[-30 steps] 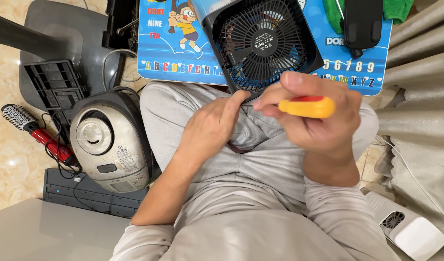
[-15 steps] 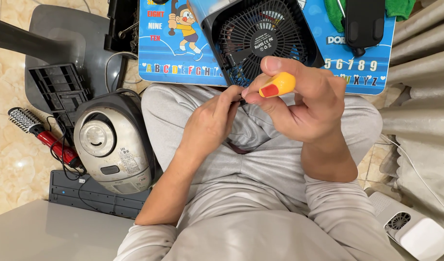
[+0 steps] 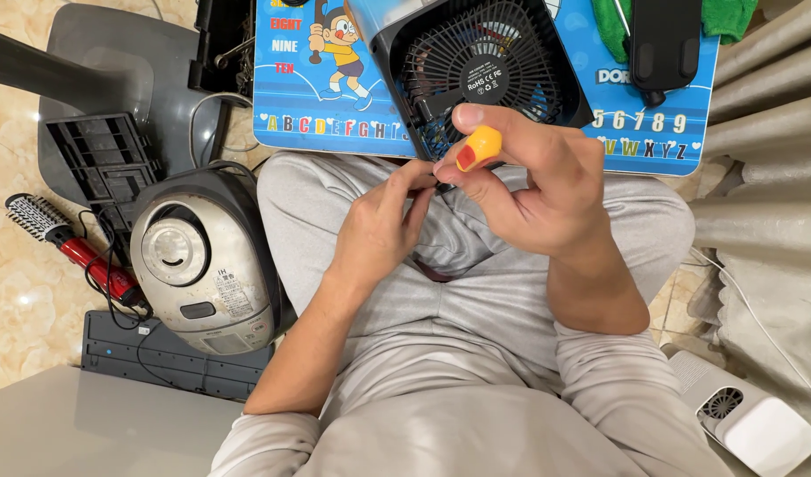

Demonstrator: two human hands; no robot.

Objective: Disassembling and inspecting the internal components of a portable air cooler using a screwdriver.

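Tool box: a black box (image 3: 224, 40) at the top edge, left of the blue board, holds what look like metal tools; they are too cut off to tell apart.
Rice cooker: a grey cooker (image 3: 202, 265) sits on the floor at the left with its lid closed, so its inside is hidden.
Fan: a small black fan (image 3: 481, 75) lies grille-up on the blue alphabet board (image 3: 335, 97), just beyond the person's knees.
Change: since a second ago the right hand has turned, so the yellow handle that lay sideways across the fingers now points its end at the camera; both hands have also drawn closer to the fan's near edge.
Right hand: the right hand (image 3: 538, 190) is closed around a screwdriver (image 3: 478, 146) with a yellow and red handle, thumb on top.
Left hand: the left hand (image 3: 383, 230) has its fingers pinched narrow right at the screwdriver's tip; what they pinch is too small to tell.
Floor: a red round hairbrush (image 3: 65, 247) lies left of the cooker.
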